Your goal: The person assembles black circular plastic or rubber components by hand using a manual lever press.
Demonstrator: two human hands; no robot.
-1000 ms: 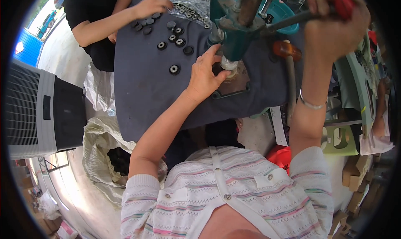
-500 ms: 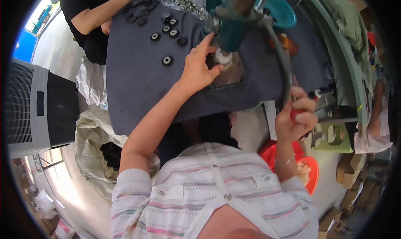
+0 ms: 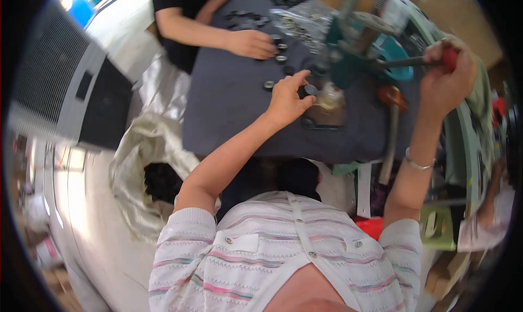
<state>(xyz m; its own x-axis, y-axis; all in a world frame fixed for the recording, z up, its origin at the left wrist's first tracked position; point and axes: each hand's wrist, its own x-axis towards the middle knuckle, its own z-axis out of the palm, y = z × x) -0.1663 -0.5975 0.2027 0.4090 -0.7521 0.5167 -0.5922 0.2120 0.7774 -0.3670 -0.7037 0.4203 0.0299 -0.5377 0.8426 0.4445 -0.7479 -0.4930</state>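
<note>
A small dark round piece (image 3: 310, 89) is pinched between the thumb and fingers of my left hand (image 3: 287, 100), just left of the press's clear, pale round fixture (image 3: 330, 96). My right hand (image 3: 451, 83) is closed around the red knob (image 3: 450, 59) of the lever (image 3: 406, 63), which sticks out to the right of the green hand press (image 3: 346, 67). The press stands over its base plate (image 3: 324, 119) on the cloth-covered table (image 3: 234, 121). Black ring-like parts with pale centres, one of them a ring (image 3: 268, 86), lie left of my left hand.
A co-worker's hand (image 3: 253, 44) reaches over the black parts from the left. Behind lies a clear bag (image 3: 308, 26) of small metal parts. A hammer (image 3: 392, 99) and a teal bowl (image 3: 396, 56) are right of the press. An open woven sack (image 3: 128, 176) stands lower left.
The lever has swung up, and my right hand has risen with it. My left hand has drawn back from the fixture with the round piece. A co-worker's hand has moved over the black parts.
</note>
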